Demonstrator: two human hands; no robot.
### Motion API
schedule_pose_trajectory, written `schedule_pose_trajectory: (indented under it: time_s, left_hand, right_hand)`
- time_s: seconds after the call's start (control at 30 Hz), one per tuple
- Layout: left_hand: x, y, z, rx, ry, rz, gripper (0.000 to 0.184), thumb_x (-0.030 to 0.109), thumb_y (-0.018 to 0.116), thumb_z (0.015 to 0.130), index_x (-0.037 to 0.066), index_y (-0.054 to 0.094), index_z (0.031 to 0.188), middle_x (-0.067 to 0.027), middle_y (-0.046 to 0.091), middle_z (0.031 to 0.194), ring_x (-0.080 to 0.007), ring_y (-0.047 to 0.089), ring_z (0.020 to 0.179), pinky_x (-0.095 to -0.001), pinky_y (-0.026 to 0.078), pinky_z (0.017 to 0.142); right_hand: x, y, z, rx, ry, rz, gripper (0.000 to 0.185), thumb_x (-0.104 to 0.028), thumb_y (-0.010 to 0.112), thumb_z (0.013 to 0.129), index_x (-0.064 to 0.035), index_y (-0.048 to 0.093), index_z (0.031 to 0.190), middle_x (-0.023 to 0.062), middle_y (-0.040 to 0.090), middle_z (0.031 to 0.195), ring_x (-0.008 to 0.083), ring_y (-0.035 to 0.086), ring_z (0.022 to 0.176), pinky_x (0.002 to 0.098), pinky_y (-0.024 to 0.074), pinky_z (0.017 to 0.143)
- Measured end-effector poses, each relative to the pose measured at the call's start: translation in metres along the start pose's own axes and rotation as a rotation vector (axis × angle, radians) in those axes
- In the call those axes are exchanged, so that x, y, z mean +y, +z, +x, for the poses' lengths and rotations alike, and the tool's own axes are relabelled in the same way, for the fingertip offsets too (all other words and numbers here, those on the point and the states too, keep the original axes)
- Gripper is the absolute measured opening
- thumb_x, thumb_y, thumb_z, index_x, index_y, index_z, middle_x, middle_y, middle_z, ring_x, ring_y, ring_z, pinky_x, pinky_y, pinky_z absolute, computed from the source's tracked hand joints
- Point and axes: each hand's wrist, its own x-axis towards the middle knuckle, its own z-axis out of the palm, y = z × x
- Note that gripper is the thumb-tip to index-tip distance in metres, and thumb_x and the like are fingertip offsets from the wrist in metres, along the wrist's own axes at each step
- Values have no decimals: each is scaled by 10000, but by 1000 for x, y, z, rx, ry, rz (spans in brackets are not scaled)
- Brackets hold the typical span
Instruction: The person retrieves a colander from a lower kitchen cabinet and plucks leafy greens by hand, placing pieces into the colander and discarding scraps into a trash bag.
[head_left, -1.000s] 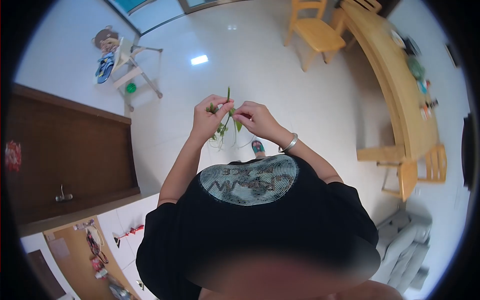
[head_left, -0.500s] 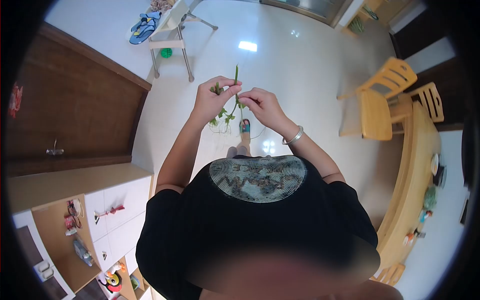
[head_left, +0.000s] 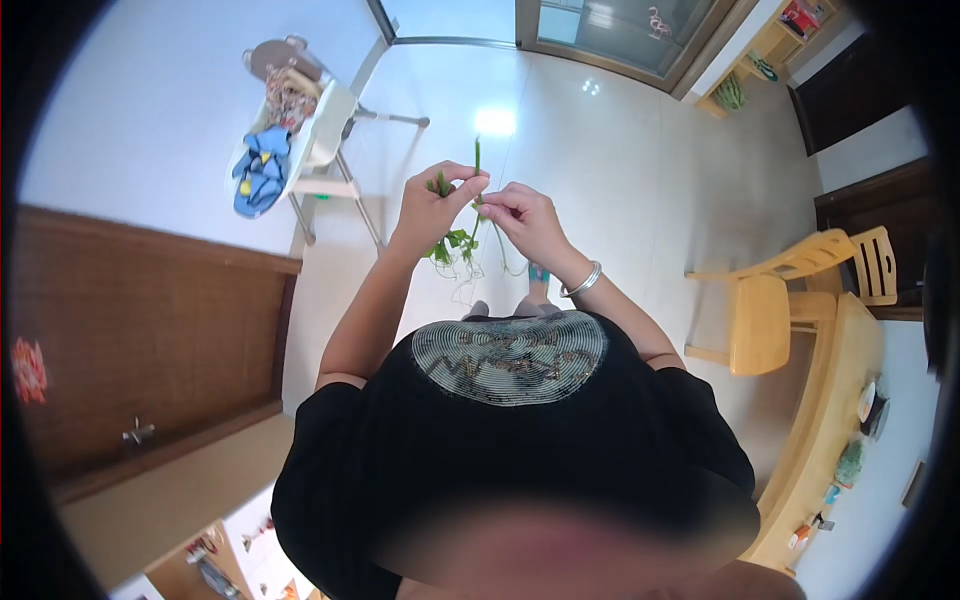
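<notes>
Green leafy shoots [head_left: 455, 243] with thin curling tendrils hang beneath my left hand [head_left: 432, 212], whose fingers are closed around them. From between its thumb and forefinger a single green stem [head_left: 478, 155] points upward. My right hand [head_left: 528, 218], with a silver bracelet at the wrist, pinches the lower part of that stem just beside the left fingertips. A thin strand trails below the right fingers. Both hands are raised in front of my black T-shirt [head_left: 500, 450], above the floor.
A white high chair [head_left: 325, 130] with blue sandals on it stands ahead to the left. Wooden chairs [head_left: 760, 325] and a long wooden counter [head_left: 820, 400] line the right side. A brown door [head_left: 150, 330] is at left, a glass sliding door [head_left: 620, 40] ahead.
The room has shifted in view as I step forward: the door, chairs and counter sit lower, and more of the glass door shows. Both hands still hold the greens close together.
</notes>
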Motion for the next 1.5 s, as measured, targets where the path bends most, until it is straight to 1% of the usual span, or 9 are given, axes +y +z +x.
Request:
schedule_pose_trajectory:
  time_s: [0.2,0.23,0.4,0.47,0.63,0.7,1.0,1.17,1.5]
  left_hand:
    - [-27,-16,176,111,12,15,176,126,656,846,-11,671,956,-21,662,811,-37,540,633,-178,423,572]
    - [-20,-20,200,154,-21,-10,178,132,651,852,-2,672,967,-1,658,772,-3,449,535,-163,341,476]
    - [-32,-62,329,366,56,-13,186,148,629,872,-8,667,966,11,650,754,13,369,479,-168,261,425]
    - [-34,-87,373,461,20,-21,193,140,620,878,-26,667,966,-48,669,818,-84,598,750,-195,455,681]
    - [-69,-159,510,655,10,-147,206,182,614,890,-6,670,953,10,646,752,16,310,461,-173,226,416]
    - [-82,-190,568,619,10,-179,207,181,615,889,-8,668,954,17,631,730,13,314,457,-176,226,411]
    - [-76,-312,869,645,87,-392,173,138,597,896,-27,622,943,-23,606,779,-5,299,422,-192,193,378]
    - [-104,-362,1027,690,129,-303,180,135,612,886,-25,630,966,-38,621,791,-9,297,423,-194,201,382]
    - [-146,-469,1323,878,213,-174,171,141,645,864,-21,639,917,-55,639,759,-3,320,418,-188,219,373]
  right_hand:
    - [83,-40,177,31,-41,185,136,-141,636,844,-31,680,910,25,576,725,108,506,594,242,421,559]
    - [89,-43,207,49,-65,290,128,-128,630,847,-26,675,909,30,590,720,103,528,602,235,429,560]
    - [109,-60,358,-183,42,316,97,-63,584,880,3,649,908,31,619,773,75,535,637,207,450,579]
    - [126,-56,413,-191,59,379,98,-62,593,875,10,650,909,33,619,762,76,535,631,206,452,579]
    - [189,-45,557,-219,118,339,115,-78,608,855,-10,674,921,40,637,741,75,563,619,220,468,562]
    - [211,-42,618,-220,127,426,114,-61,599,860,3,674,919,43,643,756,76,567,631,220,477,572]
    - [264,-87,881,-75,153,449,136,-89,585,889,31,644,911,43,606,756,89,551,635,216,461,590]
    - [350,-125,1005,221,321,555,164,-124,600,883,27,646,926,49,610,756,81,546,623,213,468,601]
    - [430,-199,1395,330,263,688,144,-122,574,906,9,618,945,29,587,785,77,532,675,217,478,638]
